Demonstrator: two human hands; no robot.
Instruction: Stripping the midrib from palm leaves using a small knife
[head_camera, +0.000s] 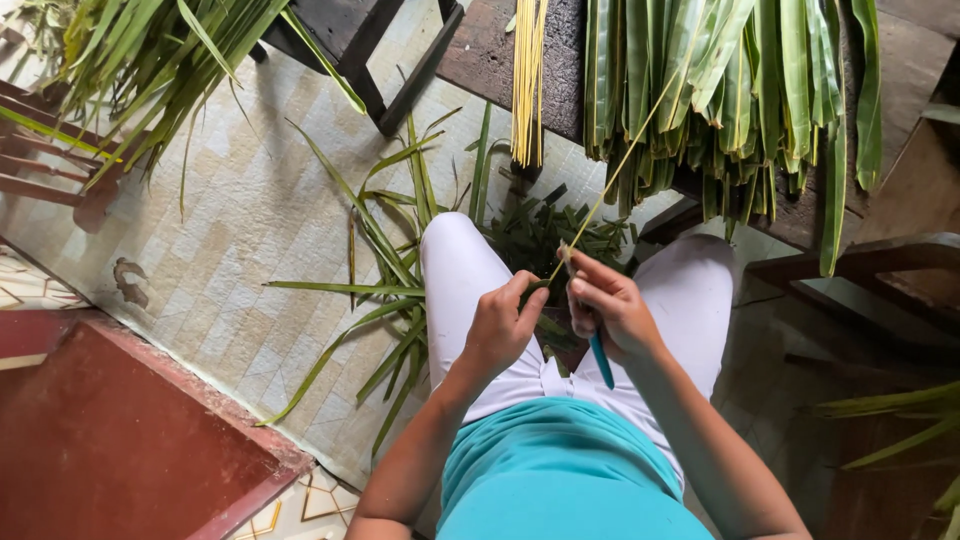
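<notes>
At the frame's centre, the left hand (500, 325) pinches the near end of a thin yellow leaf rib (610, 180) while the right hand (610, 310), closed on a blue-handled knife (600, 362), best scrapes with the rib taut.

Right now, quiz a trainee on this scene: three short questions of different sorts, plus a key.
1. True or false: the right hand holds a blue-handled tool.
2. What does the left hand pinch? A) thin leaf rib B) cup C) rope
3. Fill in: cut green scraps lie between the person's ____.

Key: 1 true; 2 A; 3 knees
</notes>
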